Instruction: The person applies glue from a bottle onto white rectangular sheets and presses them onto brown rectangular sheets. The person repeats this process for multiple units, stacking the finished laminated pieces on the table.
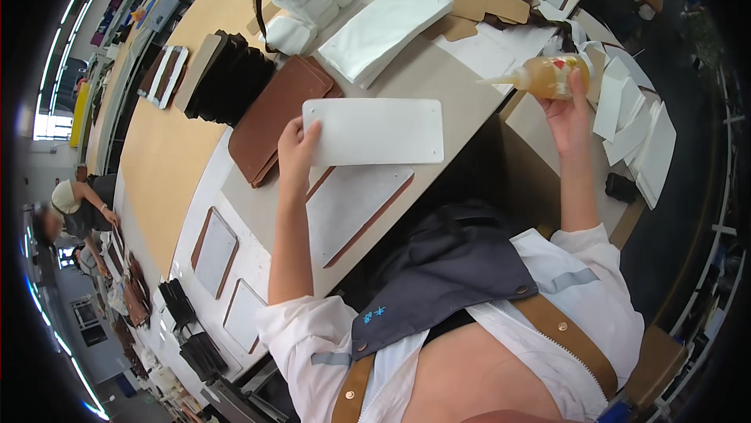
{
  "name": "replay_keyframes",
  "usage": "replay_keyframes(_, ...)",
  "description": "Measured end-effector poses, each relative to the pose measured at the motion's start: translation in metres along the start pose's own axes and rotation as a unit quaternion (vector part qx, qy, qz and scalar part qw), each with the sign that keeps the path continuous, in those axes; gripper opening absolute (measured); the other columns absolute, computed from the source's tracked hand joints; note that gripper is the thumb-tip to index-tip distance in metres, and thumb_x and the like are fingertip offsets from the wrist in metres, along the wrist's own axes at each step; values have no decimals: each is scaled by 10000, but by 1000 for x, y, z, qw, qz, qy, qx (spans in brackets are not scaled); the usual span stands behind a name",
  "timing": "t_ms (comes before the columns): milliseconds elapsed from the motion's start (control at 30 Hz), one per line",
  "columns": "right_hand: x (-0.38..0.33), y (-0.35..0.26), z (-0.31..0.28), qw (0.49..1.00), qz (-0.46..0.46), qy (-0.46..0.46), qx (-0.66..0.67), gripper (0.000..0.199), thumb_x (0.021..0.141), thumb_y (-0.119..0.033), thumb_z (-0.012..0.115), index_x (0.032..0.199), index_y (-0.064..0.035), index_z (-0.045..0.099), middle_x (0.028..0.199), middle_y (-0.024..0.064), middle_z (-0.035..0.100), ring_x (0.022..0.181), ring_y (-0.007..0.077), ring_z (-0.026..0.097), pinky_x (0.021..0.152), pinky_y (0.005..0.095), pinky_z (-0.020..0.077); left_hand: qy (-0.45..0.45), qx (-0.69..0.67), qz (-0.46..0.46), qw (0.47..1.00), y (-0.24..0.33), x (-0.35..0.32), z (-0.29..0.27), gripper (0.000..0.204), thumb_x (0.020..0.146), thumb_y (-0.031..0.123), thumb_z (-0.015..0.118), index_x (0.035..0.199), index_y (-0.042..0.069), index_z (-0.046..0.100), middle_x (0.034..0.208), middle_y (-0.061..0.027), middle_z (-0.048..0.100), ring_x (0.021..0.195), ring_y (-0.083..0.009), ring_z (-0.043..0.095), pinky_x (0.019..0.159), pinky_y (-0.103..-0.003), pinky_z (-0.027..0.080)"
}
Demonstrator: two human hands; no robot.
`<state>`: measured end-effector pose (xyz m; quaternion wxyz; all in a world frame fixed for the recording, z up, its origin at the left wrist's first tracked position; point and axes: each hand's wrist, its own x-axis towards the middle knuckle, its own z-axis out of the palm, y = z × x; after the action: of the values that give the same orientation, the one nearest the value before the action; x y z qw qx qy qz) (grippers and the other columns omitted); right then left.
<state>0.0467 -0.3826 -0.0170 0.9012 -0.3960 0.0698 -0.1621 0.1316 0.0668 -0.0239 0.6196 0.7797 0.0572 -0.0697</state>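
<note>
Blue characters (374,314) stitched on a dark apron flap (450,286), placed below and right of the left grip (298,146), a coloured print (559,65) borne by the bottle (540,80) within the right grip (569,110), too small to be read

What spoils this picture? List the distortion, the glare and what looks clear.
Head view: fisheye distortion bows the tube lights along the left rim, and they glare; the corners fall to black; the white panel and amber bottle look fairly sharp.
</note>
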Motion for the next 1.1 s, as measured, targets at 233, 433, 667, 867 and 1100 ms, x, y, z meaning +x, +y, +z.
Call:
replay_keyframes(233,26,37,34,971,-23,-26,-238,488,930,-301,742,1281,-56,508,1160,44,611,1040,126,636,882,295,552,77,-32,-53,995,-34,-34,-10,372,976,186,646,1234,-53,522,911,-119,722,791,-122,661,711,-258,504)
replay_keyframes(433,45,62,47,943,-53,-94,-314,529,937,-299,735,1334,-58,481,1192,32,585,1083,119,597,907,284,524,81,-23,-61,995,-30,-36,-7,370,976,183,642,1238,-50,522,910,-125,724,810,-117,654,739,-249,497)
replay_keyframes(667,53,66,51,930,-69,-122,-340,547,936,-288,736,1344,-43,467,1211,42,581,1115,126,580,929,289,511,79,-35,-46,995,-38,-34,-8,368,978,176,638,1238,-56,517,899,-122,725,805,-109,652,739,-242,491)
replay_keyframes(867,56,68,51,917,-86,-132,-366,544,932,-292,741,1336,-38,480,1207,40,586,1123,124,566,959,280,482,78,-30,-51,995,-37,-33,-7,362,979,170,634,1234,-59,519,892,-120,726,789,-108,653,713,-234,491)
replay_keyframes(1100,50,61,49,909,-69,-139,-385,542,928,-287,746,1334,-38,486,1198,39,599,1122,115,558,965,271,461,83,-23,-43,995,-42,-30,-9,382,969,191,650,1234,-56,529,856,-105,715,760,-104,646,693,-233,487)
